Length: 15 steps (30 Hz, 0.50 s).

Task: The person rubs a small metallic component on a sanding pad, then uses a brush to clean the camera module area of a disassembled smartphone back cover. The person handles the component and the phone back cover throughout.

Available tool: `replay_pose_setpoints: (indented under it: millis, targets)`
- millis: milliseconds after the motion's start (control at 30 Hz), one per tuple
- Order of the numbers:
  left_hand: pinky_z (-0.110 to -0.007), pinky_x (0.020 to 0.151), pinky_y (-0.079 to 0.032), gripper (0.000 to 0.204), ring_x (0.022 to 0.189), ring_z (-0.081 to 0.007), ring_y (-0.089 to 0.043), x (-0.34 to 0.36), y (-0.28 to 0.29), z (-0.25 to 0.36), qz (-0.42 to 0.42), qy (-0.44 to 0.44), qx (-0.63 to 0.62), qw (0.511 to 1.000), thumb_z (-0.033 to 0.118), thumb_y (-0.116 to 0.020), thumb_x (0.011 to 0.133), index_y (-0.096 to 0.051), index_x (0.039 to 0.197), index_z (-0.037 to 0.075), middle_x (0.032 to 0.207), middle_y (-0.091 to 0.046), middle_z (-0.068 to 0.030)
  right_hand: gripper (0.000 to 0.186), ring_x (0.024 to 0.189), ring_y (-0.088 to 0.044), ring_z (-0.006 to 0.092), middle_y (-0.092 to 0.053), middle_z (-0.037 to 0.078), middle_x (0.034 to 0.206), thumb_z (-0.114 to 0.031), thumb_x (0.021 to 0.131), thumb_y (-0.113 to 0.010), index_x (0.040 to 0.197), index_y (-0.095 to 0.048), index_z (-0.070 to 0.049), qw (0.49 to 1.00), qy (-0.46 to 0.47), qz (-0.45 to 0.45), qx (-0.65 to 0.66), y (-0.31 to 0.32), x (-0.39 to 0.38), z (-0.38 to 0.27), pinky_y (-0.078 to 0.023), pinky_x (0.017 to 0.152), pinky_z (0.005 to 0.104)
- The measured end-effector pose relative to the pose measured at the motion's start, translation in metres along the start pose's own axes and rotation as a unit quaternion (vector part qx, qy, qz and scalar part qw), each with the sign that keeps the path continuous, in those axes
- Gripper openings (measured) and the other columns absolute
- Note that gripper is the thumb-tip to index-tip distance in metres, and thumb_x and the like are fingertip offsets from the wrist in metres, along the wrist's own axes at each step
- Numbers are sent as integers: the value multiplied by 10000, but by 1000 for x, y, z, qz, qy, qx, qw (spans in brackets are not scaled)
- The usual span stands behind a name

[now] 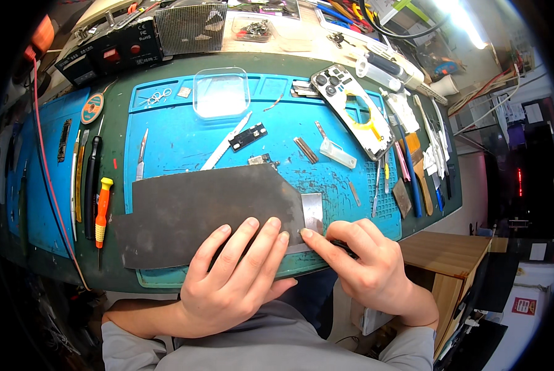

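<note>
A large dark grey sheet [184,210] with one slanted corner lies over the front of the blue work mat [184,139]. My left hand [230,278] rests flat on it, fingers stretched out and holding nothing. Against the sheet's right edge sits a shiny flat metal piece [313,211], partly covered. My right hand [369,263] is beside it, the index fingertip at the sheet's lower right edge. Its other fingers are curled, with something dark showing beneath them that I cannot make out. Behind the sheet lie a black rectangular part [248,136] and a white strip [224,143].
A clear plastic box [221,93] and a phone frame [354,111] stand farther back. An orange-yellow screwdriver [103,207] and a solder wire spool [92,109] are at the left. Blue-handled tools [411,176] crowd the right side. A black device [113,52] is at the back left.
</note>
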<state>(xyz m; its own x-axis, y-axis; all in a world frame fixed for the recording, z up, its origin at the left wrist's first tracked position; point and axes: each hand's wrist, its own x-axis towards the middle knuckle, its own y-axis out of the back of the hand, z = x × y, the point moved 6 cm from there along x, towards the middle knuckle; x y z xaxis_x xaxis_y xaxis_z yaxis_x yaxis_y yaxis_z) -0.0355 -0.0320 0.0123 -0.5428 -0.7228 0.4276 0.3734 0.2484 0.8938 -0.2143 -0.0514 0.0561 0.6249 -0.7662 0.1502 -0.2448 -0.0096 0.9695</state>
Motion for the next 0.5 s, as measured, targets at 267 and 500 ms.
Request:
replay_pose_setpoints:
  millis: [267,500]
  targets:
    - [-448,1142,-484,548,1308,-256,-672,0,0,0,1,2,0,1000,578,-610,1069,-807,1274,109,1390,-753,-59,556,808,-598,188,-646,61,1092,-45,730,-744,1284,-785,-25,1000,6,1,2,-1,2,-2,-534,614,284]
    - [-446,1141,-484,536,1305,-257,-674,0,1,1,5,1,-2,1000,567,-610,1073,-808,1268,109,1391,-752,-56,544,811,-600,191,-655,67,1107,-43,731,-738,1273,-788,-23,1000,7,8,-8,-1,-1,-2,-531,608,271]
